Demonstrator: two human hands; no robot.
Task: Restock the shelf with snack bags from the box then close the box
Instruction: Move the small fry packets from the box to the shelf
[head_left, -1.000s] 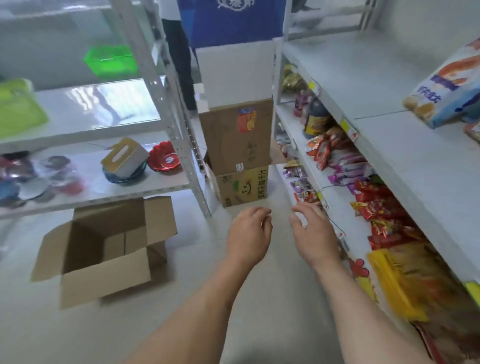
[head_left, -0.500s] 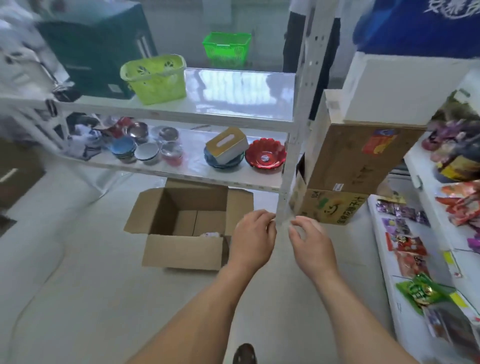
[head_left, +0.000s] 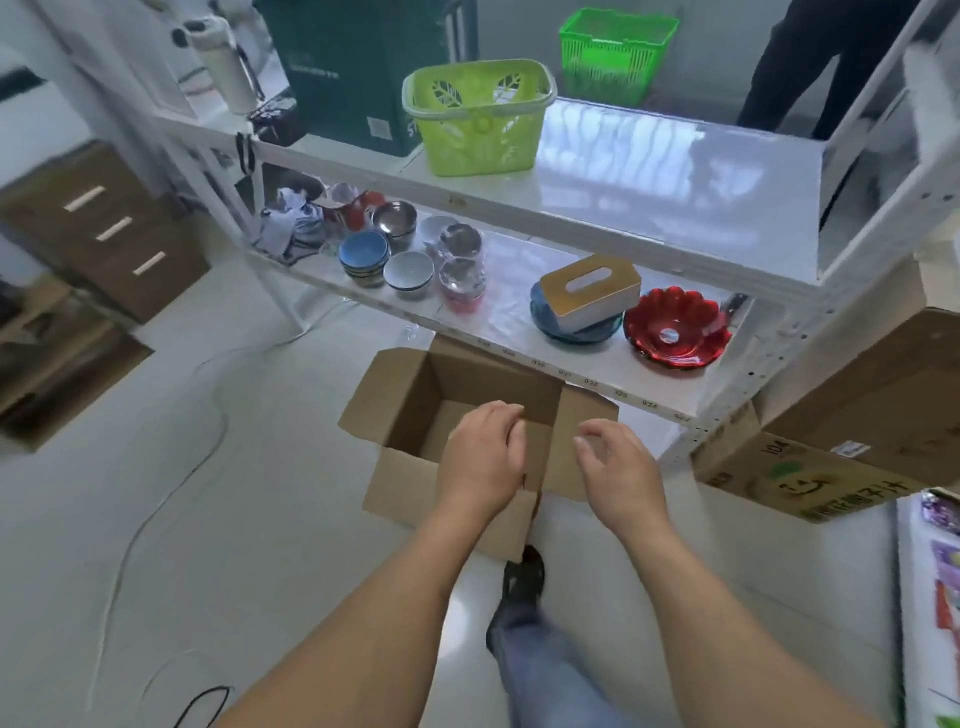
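Observation:
A brown cardboard box stands on the pale floor with its flaps open; what I can see of its inside shows bare cardboard. My left hand hovers over the box's near side with fingers loosely curled, holding nothing. My right hand hangs beside it over the right flap, fingers relaxed and empty. A strip of the snack shelf with coloured snack bags shows at the far right edge.
A white metal rack stands right behind the box, holding bowls, a tissue box, a red dish and a yellow-green basket. Stacked cartons sit at right. A cable runs across the floor. My foot is near the box.
My view has swung left from the snack shelf to the box on the floor. Both hands have come forward over the open box, still empty.

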